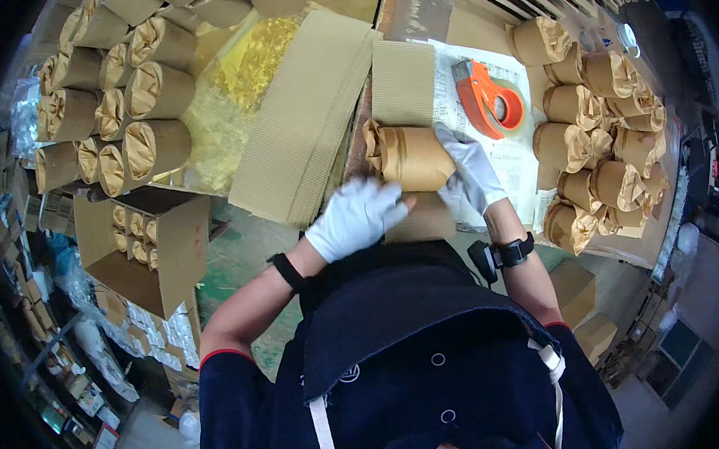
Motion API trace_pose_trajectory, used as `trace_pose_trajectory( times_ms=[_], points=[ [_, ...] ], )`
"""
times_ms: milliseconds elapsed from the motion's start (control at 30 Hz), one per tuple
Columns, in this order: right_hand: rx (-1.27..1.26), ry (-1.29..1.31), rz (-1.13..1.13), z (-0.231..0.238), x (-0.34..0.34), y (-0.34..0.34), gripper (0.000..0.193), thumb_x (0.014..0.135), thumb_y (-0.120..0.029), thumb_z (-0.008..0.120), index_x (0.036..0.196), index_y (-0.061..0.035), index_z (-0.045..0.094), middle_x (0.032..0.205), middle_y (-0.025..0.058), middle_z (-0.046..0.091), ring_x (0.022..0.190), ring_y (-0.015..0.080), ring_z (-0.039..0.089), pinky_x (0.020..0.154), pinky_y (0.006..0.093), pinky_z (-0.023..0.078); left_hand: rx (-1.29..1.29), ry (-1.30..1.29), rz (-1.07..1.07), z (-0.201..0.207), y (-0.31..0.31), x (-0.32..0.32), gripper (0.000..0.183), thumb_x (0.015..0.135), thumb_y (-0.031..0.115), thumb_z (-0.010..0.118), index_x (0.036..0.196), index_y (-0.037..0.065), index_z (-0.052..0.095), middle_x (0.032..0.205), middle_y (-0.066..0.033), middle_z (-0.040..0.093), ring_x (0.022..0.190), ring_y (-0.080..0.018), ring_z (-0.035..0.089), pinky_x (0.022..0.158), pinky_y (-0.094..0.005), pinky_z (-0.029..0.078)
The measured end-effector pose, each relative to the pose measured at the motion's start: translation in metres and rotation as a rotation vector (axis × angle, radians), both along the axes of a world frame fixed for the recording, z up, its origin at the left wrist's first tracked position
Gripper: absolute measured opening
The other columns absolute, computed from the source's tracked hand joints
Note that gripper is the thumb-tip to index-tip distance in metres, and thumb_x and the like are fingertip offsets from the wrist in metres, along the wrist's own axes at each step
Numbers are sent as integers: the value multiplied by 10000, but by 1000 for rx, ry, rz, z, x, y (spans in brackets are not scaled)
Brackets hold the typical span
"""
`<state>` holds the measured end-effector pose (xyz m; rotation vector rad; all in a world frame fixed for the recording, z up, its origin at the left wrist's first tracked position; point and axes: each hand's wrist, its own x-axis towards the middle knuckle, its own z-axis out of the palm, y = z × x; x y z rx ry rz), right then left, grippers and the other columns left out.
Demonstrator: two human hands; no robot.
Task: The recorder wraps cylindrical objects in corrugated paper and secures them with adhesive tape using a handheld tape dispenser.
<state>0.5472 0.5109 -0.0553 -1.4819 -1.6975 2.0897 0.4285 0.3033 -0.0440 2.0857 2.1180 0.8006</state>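
Note:
A brown paper-wrapped cylinder (415, 159) lies on its side on corrugated cardboard, its crumpled paper end turned left. Against its right end presses my right hand (466, 171), white-gloved, with thumb and fingers around the edge. My left hand (357, 219), gloved too, is just below and left of the cylinder, fingers stretched out, slightly blurred, holding nothing I can see. Under the cylinder a corrugated cardboard strip (404, 79) shows above and below. An orange tape dispenser (491, 103) with a roll of tape lies right of it on printed paper sheets (505, 160).
Stacked paper-wrapped cylinders (566, 143) fill the right of the table, and more cylinders (150, 89) are piled at the left. Long corrugated sheets (302, 120) lie left of centre. An open cardboard box (183, 262) holding small wrapped cylinders stands at the lower left.

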Motion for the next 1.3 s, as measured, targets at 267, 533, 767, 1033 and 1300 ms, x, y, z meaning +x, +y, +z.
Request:
trace_pose_trajectory(
  times_ms=[267, 533, 767, 1033, 1300],
  points=[
    [-115, 220, -86, -33, -55, 57, 770, 866, -571, 620, 1354, 14, 504, 1289, 224, 601, 1237, 372, 544, 1039, 393, 414, 229, -1305, 596, -61, 103, -43, 264, 823, 73, 672, 1087, 73, 689, 1328, -127, 532, 1057, -228, 586, 910, -317, 474],
    [926, -397, 156, -1, -64, 1, 621, 966, -346, 534, 1438, 36, 405, 1288, 193, 594, 1185, 243, 564, 943, 315, 448, 225, -1534, 524, -46, 84, -40, 470, 792, -85, 528, 1210, 115, 607, 1126, -41, 561, 1027, -151, 544, 878, -277, 459],
    [1001, -19, 228, -8, -32, 64, 216, 940, -185, 583, 1052, -50, 710, 879, 72, 703, 681, 196, 623, 647, 293, 489, 109, -426, 5, -7, 52, -22, 421, 735, 202, 741, 1152, 156, 722, 1437, -195, 445, 1272, -375, 464, 1046, -419, 417],
    [1801, -713, 614, -17, 7, 98, 690, 755, -735, 591, 764, -49, 666, 611, 121, 635, 547, 301, 613, 561, 430, 511, -335, -391, 245, 10, 79, -4, 1028, 626, 403, 821, 1490, 153, 323, 1386, -217, 489, 1037, -444, 602, 890, -479, 515],
    [137, 75, -129, 79, 116, 41, 469, 884, -345, 714, 1104, 55, 606, 860, 94, 680, 671, 130, 632, 604, 234, 511, -399, -297, 296, 6, 73, 8, 1027, 604, 390, 832, 1477, 158, 345, 1378, -209, 463, 1082, -430, 571, 920, -478, 496]
  ],
)
